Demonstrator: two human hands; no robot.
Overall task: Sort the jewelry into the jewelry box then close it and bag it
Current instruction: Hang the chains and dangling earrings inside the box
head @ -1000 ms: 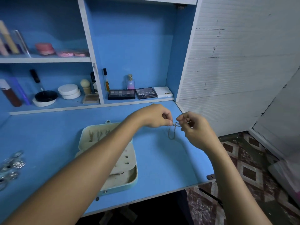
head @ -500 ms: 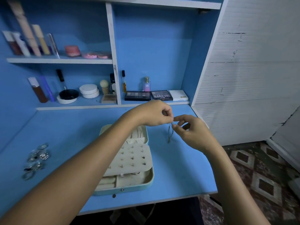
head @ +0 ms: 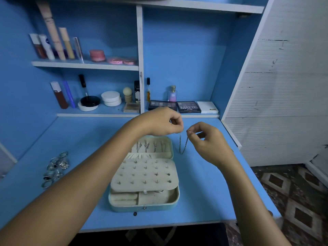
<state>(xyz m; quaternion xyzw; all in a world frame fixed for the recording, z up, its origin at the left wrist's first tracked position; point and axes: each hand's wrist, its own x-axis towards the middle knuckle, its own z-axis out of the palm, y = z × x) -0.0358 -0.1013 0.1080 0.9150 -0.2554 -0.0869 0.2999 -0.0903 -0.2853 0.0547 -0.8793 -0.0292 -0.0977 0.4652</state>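
Note:
A small teal jewelry box (head: 142, 207) lies open on the blue desk, its cream lid holding hung chains and a cream flap studded with earrings over the base. Just right of the lid a thin silver chain (head: 182, 145) hangs in a loop above the desk. My left hand (head: 165, 124) pinches one end of it and my right hand (head: 206, 139) pinches the other, the two ends a short gap apart. A heap of several silver rings (head: 55, 167) lies at the desk's left.
The desk (head: 204, 192) ends at a front edge near me and a right edge above patterned floor tiles (head: 292, 196). Shelves behind hold makeup palettes (head: 189, 106), a perfume bottle (head: 172, 94), white jars (head: 111, 98) and tubes (head: 53, 43).
The view has shifted left and down, so the box and rings show fully. The chain ends, held together a second ago, are now slightly apart and the loop hangs lower.

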